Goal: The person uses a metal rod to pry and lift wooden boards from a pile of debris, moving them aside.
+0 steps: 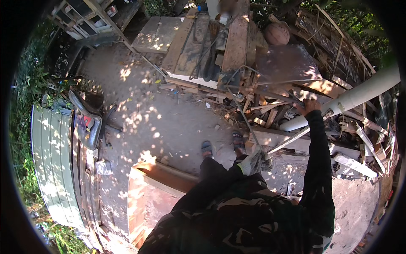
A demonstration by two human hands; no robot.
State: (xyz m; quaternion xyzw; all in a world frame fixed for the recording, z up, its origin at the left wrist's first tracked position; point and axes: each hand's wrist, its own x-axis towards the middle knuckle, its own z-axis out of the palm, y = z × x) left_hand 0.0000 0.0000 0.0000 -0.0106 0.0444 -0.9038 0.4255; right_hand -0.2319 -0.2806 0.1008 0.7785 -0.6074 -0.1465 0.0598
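Note:
My left hand, in a grey knitted glove, is closed in front of my body. The lower end of a long pale wooden strip meets its fingers, and the strip slants up to the right under my right forearm. A thin rod also runs down from the wood pile toward the glove; whether the glove touches it I cannot tell. My bare right hand reaches out over the pile, its fingers closed around the end of a dark stick. A thick white pipe passes just beyond that wrist.
Heaped scrap wood lies ahead and right, with a dark flat board and a worn ball. A wooden box stands by my left leg. Farther left are a broken chair and a green corrugated sheet.

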